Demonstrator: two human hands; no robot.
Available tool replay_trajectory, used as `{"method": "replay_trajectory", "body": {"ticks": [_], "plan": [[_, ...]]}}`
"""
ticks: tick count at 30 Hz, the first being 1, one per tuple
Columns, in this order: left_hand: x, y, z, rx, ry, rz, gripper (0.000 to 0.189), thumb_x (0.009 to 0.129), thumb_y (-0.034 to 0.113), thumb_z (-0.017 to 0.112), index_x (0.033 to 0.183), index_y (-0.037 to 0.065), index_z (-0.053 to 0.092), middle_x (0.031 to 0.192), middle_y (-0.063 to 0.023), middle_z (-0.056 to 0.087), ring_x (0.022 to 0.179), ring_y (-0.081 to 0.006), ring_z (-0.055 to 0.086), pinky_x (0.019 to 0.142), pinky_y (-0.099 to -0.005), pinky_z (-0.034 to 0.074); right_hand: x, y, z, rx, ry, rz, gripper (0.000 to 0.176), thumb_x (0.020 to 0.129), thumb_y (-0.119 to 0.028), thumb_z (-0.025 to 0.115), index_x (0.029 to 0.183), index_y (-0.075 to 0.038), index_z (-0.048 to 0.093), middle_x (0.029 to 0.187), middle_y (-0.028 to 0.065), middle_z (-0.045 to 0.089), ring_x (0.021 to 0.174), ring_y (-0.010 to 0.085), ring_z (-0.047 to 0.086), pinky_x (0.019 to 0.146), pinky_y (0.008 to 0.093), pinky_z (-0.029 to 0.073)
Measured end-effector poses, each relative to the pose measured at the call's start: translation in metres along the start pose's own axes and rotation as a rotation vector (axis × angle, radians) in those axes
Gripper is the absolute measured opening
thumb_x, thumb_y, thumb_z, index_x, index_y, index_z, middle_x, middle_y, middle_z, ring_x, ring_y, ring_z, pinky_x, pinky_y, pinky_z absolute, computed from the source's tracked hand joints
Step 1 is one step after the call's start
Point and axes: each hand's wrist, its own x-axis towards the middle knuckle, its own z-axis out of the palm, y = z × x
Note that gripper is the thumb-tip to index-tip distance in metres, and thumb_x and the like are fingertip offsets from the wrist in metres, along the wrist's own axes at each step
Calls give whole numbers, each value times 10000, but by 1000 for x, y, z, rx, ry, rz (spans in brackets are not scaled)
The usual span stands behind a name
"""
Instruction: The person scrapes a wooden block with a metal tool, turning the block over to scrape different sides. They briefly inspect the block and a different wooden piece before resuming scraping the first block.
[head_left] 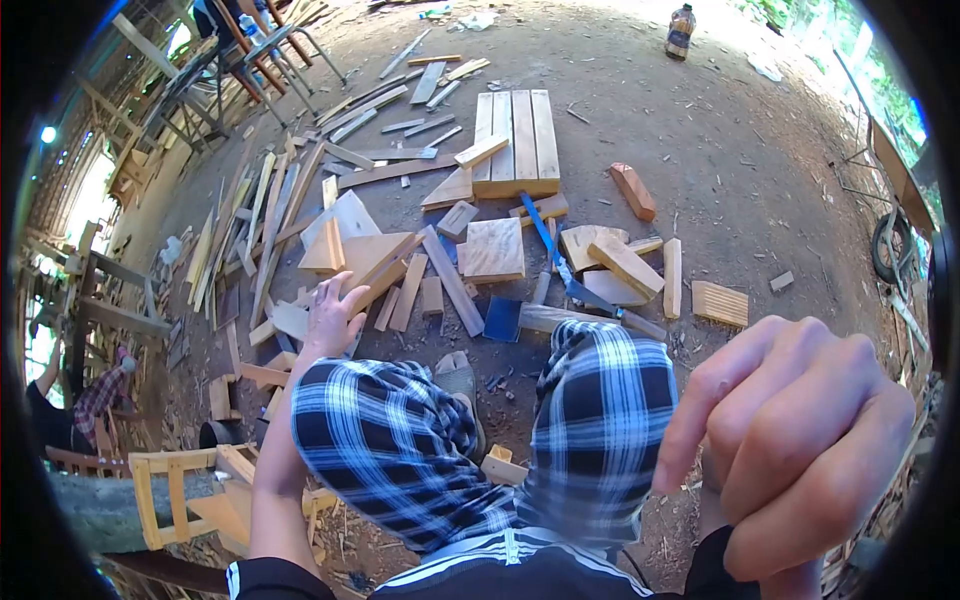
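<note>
I look down over my knees in blue checked trousers [400,440] at a dirt floor strewn with wood offcuts. My left hand [332,318] is stretched forward with its fingers spread, empty, hovering near a tan wooden block [375,258] and a small plank [408,292]. My right hand [800,450] is raised close to the camera with its fingers curled into a loose fist; nothing shows inside it. A blue-handled tool [560,262] lies among the pieces ahead of my right knee.
A panel of joined boards [516,142] lies farther out, with long slats [255,225] piled to the left. A bottle [681,30] stands at the far edge. A wooden frame [165,490] sits at lower left, near another person [85,405]. A wheel [890,245] is at right.
</note>
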Motion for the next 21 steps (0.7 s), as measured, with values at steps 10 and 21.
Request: {"method": "replay_trajectory", "body": {"ticks": [10,21], "plan": [[83,30,30,-154,-49,253,561,747,157,717,1282,151,548,1355,-125,437,1270,-331,390,1065,-452,327,-35,92,-18,-405,847,469,236,892,-126,581,663,-76,547,574,-29,491,454,28,408,436,212,368],[164,98,112,-279,-245,458,1008,704,368,786,1507,160,212,1512,-138,242,1385,-339,235,1165,-479,172,-311,309,25,-1090,315,1381,473,866,-201,631,1294,-39,512,1192,169,512,1121,344,504,948,410,422]]}}
